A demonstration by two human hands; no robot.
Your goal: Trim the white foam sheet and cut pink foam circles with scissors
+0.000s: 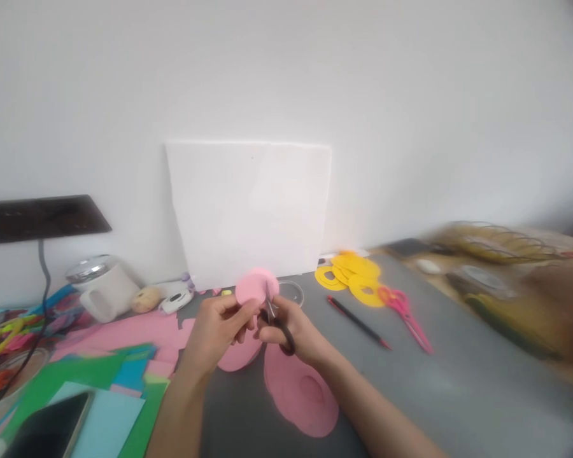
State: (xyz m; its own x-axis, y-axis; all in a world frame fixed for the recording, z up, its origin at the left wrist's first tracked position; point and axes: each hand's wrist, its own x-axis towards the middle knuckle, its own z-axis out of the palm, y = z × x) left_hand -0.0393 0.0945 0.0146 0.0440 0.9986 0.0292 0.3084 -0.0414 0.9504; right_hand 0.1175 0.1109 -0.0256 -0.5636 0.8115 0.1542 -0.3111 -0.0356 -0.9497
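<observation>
A small pink paper circle (254, 286) is pinched in my left hand (224, 324), raised above the grey table. Black-handled scissors (286, 340) are in my right hand (289, 318), with the blades pointing up at the circle's right side. The blades overlap the paper; whether they are cutting into it is too blurred to tell. Below my hands lie larger pink paper circles (305, 397), the front ones stacked and overlapping. Another pink circle (239, 357) is partly hidden beneath my left hand.
Yellow paper rings (351, 273), pink scissors (405, 315) and a black-and-red pencil (360, 322) lie to the right. At left are coloured sheets (109, 410), a phone (52, 429) and a white mug (105, 289). A white board (251, 210) leans against the wall.
</observation>
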